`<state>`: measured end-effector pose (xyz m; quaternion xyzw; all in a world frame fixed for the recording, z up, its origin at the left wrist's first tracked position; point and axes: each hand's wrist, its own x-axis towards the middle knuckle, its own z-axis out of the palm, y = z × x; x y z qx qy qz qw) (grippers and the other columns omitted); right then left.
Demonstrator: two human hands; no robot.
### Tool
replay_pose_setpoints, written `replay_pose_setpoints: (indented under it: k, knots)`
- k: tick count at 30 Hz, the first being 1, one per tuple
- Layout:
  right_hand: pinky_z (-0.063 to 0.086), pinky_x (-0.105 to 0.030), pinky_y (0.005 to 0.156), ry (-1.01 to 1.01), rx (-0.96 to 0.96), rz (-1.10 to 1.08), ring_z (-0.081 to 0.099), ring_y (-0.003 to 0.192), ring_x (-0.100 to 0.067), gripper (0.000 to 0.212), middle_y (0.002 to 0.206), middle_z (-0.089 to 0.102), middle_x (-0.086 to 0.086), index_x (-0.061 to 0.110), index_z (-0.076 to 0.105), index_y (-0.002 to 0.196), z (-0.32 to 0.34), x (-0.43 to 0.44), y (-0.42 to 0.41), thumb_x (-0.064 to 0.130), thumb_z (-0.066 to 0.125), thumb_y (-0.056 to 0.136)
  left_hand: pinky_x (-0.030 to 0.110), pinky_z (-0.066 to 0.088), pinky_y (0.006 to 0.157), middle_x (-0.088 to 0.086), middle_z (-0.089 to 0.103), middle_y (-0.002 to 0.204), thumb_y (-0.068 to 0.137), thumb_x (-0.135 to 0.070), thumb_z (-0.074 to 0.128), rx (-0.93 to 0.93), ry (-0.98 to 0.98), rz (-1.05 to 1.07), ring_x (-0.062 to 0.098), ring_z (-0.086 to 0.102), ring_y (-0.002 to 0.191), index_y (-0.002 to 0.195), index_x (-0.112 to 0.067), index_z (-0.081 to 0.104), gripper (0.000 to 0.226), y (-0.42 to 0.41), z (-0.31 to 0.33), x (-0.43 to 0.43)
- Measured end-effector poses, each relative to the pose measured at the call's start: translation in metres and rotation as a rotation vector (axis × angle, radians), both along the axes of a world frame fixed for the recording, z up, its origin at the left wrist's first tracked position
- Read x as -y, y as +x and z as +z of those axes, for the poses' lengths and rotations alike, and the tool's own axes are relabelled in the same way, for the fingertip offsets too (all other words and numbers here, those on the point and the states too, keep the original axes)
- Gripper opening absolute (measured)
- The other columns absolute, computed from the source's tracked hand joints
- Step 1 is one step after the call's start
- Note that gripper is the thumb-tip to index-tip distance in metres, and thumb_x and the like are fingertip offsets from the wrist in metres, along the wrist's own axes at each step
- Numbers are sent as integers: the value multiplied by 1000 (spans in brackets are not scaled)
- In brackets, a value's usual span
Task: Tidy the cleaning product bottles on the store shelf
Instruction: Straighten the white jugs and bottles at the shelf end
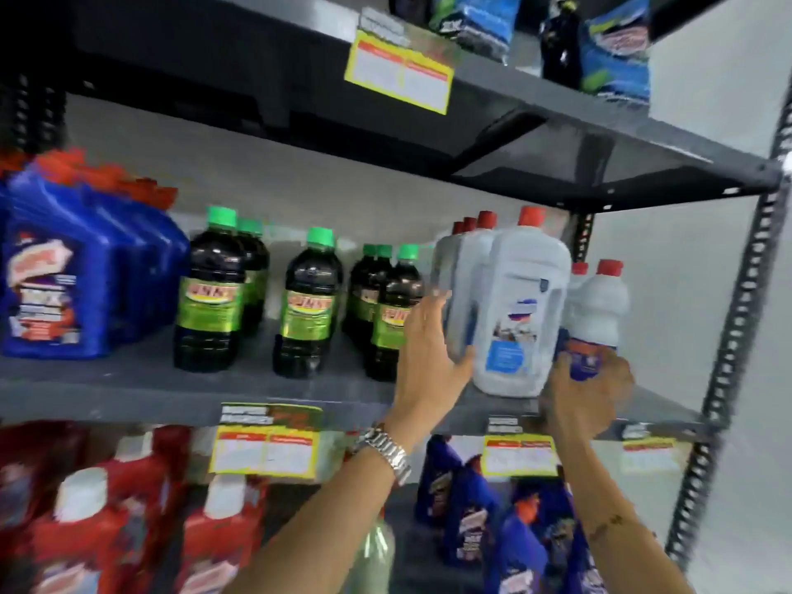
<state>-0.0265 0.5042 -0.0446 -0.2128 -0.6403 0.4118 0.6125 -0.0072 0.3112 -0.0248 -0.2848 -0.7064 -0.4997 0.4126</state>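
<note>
A big white jug w/ red cap (520, 310) stands at the front edge of the middle shelf (128, 392), right-hand part, label side out. It is gripped by the left hand (428, 358): fingers curled round the jug's left side, thumb pressed on the lower front, so the hand is closed on it. More white red-capped jugs (465, 259) are lined up behind it, touching. Just beside it on the right, a smaller white bottle w/ red cap and purple label (598, 319) is held low down by the right hand (585, 392), fingers wrapped round its base. Whether that bottle is resting on the shelf or lifted cannot be told; picture is blurred. A second small red-capped bottle (576, 285) is seen right behind it.

A metal watch (383, 452) is worn on the left wrist.

To the left on the same shelf, dark bottles w/ green caps (306, 302) are set in loose rows, upright, gaps btwn them. Further left, blue jugs w/ red caps (64, 272) are packed tight together. Yellow price tags (268, 450) are hung on the shelf lip. Below, red bottles w/ white caps (85, 529) at left, blue bottles (471, 508) at right. On the top shelf, blue packets (617, 49) are seen.
</note>
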Motion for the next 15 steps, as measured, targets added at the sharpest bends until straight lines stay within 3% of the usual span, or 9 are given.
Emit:
replay_pose_setpoints:
  k: [3, 6, 8, 11, 15]
  knots:
    - [31, -45, 99, 6, 245, 69, 37, 123, -41, 65, 130, 43, -28, -1, 37, 128, 0, -48, -5, 27, 67, 78, 30, 12, 113, 11, 15, 155, 76, -24, 75, 206, -35, -45, 22, 13, 141, 146, -9, 13, 95, -14, -6, -44]
    - [31, -46, 102, 45, 398, 176, 37, 125, -40, 76, 135, 41, -25, -2, 31, 133, 2, -80, -13, 34, 69, 77, 36, 21, 113, 9, 17, 154, 71, -28, 79, 392, -39, -123, 24, 20, 139, 147, -9, 5, 108, -30, -6, -68]
    - [37, -45, 97, 54, 445, 250, 45, 121, -39, 77, 133, 46, -21, 3, 31, 133, 3, -91, -16, 37, 69, 76, 39, 28, 110, 8, 29, 151, 71, -26, 79, 445, -32, -167, 24, 30, 136, 147, -11, 10, 104, -39, -7, -74]
    - [43, -44, 89, 83, 460, 265, 54, 112, -38, 76, 128, 55, -17, 11, 33, 130, 0, -97, -19, 47, 68, 74, 42, 41, 101, 5, 51, 136, 72, -19, 78, 382, -23, -166, 22, 48, 122, 142, -15, 27, 87, -45, -13, -78]
    - [46, -44, 85, 148, 453, 209, 57, 108, -36, 73, 125, 58, -12, 15, 34, 129, -8, -99, -18, 56, 62, 74, 42, 46, 96, 2, 57, 127, 70, -17, 79, 356, 4, -153, 18, 54, 115, 136, -16, 37, 79, -48, -16, -79]
